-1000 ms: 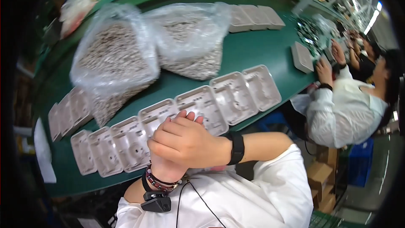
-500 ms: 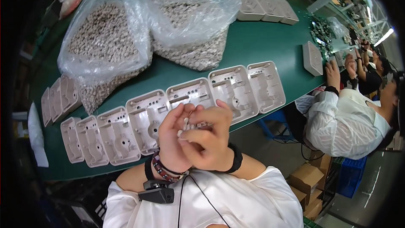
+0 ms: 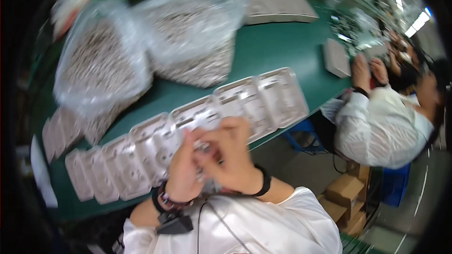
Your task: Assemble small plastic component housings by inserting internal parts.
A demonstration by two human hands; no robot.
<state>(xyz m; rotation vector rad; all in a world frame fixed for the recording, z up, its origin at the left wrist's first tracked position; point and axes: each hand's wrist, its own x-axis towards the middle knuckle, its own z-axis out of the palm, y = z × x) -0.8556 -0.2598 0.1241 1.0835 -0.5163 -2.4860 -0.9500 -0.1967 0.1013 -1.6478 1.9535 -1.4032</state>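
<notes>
Close above the row of trays, my left hand [image 3: 182,171] is cupped round several small pale grey parts [image 3: 202,146], which look like little plastic buttons. The thumb and fingers of my right hand [image 3: 235,157] curl into that palm and close on the parts. Motion blur hides their exact shape. Beneath and beyond my hands runs a slanting row of pale grey moulded plastic housings [image 3: 282,96], lying open side up with ribs and small holes inside. One housing [image 3: 193,113] is partly covered by my fingers.
Two clear plastic bags [image 3: 101,61] [image 3: 188,28] full of small grey parts stand on the green table [image 3: 263,47]. More housings [image 3: 280,7] lie at the back and at the left [image 3: 61,129]. A co-worker [image 3: 381,127] sits at the right; cardboard boxes [image 3: 346,190] stand below.
The whole view has shifted and turned slightly and is now blurred. My right fingers have closed further over my left palm, so the small parts show less.
</notes>
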